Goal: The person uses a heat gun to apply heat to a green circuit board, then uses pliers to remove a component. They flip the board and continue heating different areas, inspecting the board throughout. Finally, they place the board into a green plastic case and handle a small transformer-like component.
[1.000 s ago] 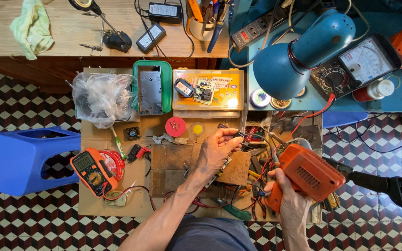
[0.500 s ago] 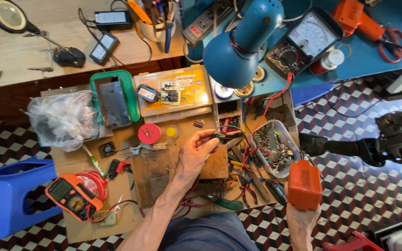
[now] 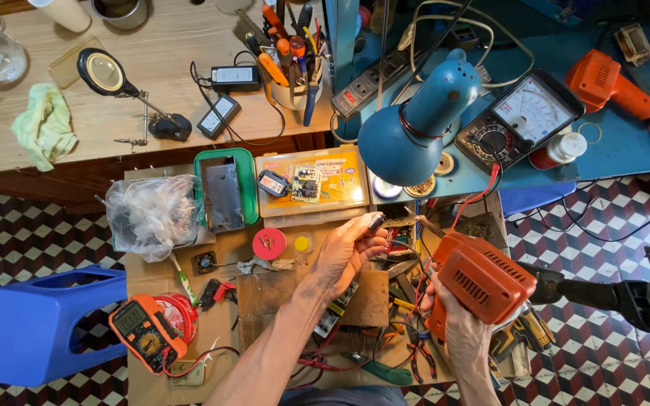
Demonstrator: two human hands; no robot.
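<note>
1. Two things are in your hands: your right hand is clamped round the grip of an orange soldering gun, held above the bench clutter.
2. Your left hand has its fingers pinched together on a small dark part, just left of the gun's tip.
3. Near your left hand lie a red lid and a yellow parts box.
4. Farther off, a blue lamp hangs over the bench, and an orange multimeter sits at lower left.

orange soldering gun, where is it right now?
In the head view the orange soldering gun sits right of centre, gripped from below by the right hand, its tip pointing up-left toward the left hand, just below the blue desk lamp.
</note>
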